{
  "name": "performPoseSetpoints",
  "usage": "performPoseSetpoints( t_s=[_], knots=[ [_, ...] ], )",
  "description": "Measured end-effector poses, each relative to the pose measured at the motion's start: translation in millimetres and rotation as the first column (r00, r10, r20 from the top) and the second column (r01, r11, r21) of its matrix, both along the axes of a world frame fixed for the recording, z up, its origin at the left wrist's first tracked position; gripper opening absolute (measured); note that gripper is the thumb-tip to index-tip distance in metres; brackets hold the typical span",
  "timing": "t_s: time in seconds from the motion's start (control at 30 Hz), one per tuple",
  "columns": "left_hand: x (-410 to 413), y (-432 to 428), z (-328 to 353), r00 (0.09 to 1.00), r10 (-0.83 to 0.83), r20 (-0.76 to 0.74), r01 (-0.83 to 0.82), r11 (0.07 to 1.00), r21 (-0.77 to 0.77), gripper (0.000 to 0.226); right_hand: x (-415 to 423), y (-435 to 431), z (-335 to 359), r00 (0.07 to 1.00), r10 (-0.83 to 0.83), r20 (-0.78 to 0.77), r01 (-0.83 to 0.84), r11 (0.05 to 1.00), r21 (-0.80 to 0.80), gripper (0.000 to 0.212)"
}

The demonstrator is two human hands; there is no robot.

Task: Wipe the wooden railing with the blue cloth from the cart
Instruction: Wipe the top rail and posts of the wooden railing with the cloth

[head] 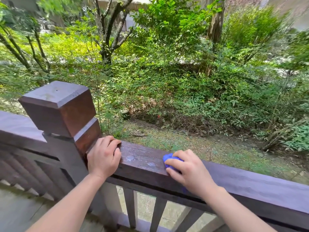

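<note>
The dark brown wooden railing (143,158) runs from the square post toward the lower right. My right hand (187,169) presses a bunched blue cloth (169,159) flat on the top of the rail; only the cloth's left edge shows past my fingers. My left hand (103,156) rests on the rail right beside the post, fingers curled over its far edge, holding no cloth. Pale spots mark the rail top between my two hands. The cart is out of view.
A thick square post (58,108) with a bevelled cap stands at the left of the rail. Upright balusters (130,208) fill the space below it. Beyond the railing lie a mossy strip of ground, bushes and trees.
</note>
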State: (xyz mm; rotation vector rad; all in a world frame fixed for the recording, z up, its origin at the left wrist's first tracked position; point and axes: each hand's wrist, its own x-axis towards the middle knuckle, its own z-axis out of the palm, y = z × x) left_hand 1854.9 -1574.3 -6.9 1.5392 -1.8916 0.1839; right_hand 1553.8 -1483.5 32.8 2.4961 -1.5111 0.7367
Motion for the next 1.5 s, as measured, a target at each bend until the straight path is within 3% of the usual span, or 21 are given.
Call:
performPoseSetpoints(
  t_s=[0.1,0.17,0.23,0.27,0.4,0.53,0.67,0.7,0.8,0.97,1.1,1.23,1.4,1.5],
  knots=[
    [0.4,0.5,-0.7,1.000,-0.006,0.004,0.006,1.000,0.004,0.039,-5.4,-10.0,10.4,0.963,-0.239,0.125,0.239,0.971,0.020,0.012],
    [0.2,0.5,-1.4,1.000,0.001,0.001,-0.001,1.000,0.005,0.037,15.5,0.0,3.5,0.977,-0.166,0.132,0.163,0.986,0.037,0.010],
    [-0.2,-0.4,-1.8,1.000,0.005,0.000,-0.005,1.000,0.008,0.036,31.8,10.6,-5.1,0.998,0.021,0.058,-0.023,0.999,0.023,0.011],
    [0.0,-1.0,-1.6,1.000,0.003,0.000,-0.003,1.000,0.009,0.036,32.1,6.1,-1.7,0.998,0.046,0.045,-0.048,0.998,0.036,0.011],
    [-0.1,0.6,-1.4,1.000,-0.006,-0.009,0.006,1.000,0.012,0.034,28.5,-14.6,12.3,0.980,-0.124,0.155,0.118,0.992,0.050,0.010],
    [0.4,-1.4,-2.7,1.000,-0.011,-0.015,0.011,1.000,-0.005,0.033,43.1,0.8,-0.2,0.989,0.132,0.069,-0.134,0.990,0.031,0.009],
    [-0.3,-1.4,-2.4,1.000,-0.017,-0.011,0.017,1.000,-0.006,0.034,42.3,-26.8,15.2,0.982,-0.123,0.147,0.116,0.992,0.057,0.010],
    [0.0,-0.9,-2.7,1.000,-0.016,-0.012,0.016,1.000,-0.010,0.034,50.6,-24.5,14.3,0.983,-0.116,0.141,0.106,0.992,0.075,0.010],
    [1.0,-0.8,-3.3,1.000,-0.010,-0.004,0.010,1.000,-0.024,0.033,66.2,-9.6,3.8,0.992,0.124,0.036,-0.126,0.989,0.076,0.011],
    [-0.8,0.4,-2.1,1.000,-0.007,-0.016,0.007,1.000,-0.013,0.032,65.0,-34.2,17.1,0.989,-0.103,0.105,0.093,0.991,0.095,0.013],
    [0.8,-0.6,-2.1,1.000,-0.019,-0.013,0.019,1.000,-0.025,0.031,81.8,-19.8,7.8,0.989,0.144,0.016,-0.145,0.985,0.097,0.012],
    [-0.3,1.0,-0.1,1.000,-0.017,-0.010,0.017,1.000,-0.021,0.032,81.3,-44.0,18.9,0.989,-0.073,0.127,0.057,0.990,0.125,0.016],
    [6.0,-0.7,0.0,0.998,-0.057,0.028,0.058,0.998,-0.036,0.031,95.8,-28.1,8.6,0.961,0.276,0.031,-0.278,0.951,0.139,0.015],
    [7.7,0.2,0.1,0.997,-0.072,0.039,0.073,0.997,-0.033,0.031,93.9,-53.2,21.9,0.994,0.102,0.042,-0.108,0.980,0.169,0.019]
  ],
)
